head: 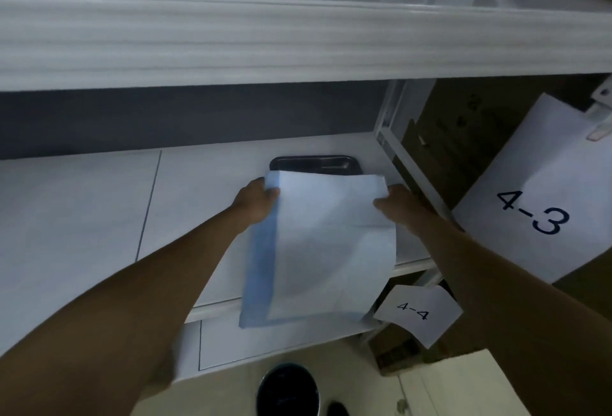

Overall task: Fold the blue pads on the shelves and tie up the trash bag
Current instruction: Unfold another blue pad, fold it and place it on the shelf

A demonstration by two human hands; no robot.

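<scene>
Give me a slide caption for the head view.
Both hands, left and right, hold a blue pad over the shelf.

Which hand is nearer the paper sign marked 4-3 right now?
Right. The right hand grips the blue pad's right top corner, just left of the 4-3 sign. The left hand holds the pad's opposite corner, a full pad-width farther away.

The shelf [82, 217] is open on the left; a black tray [311, 164] blocks the far side, and boxes [440, 150] close the right.
</scene>
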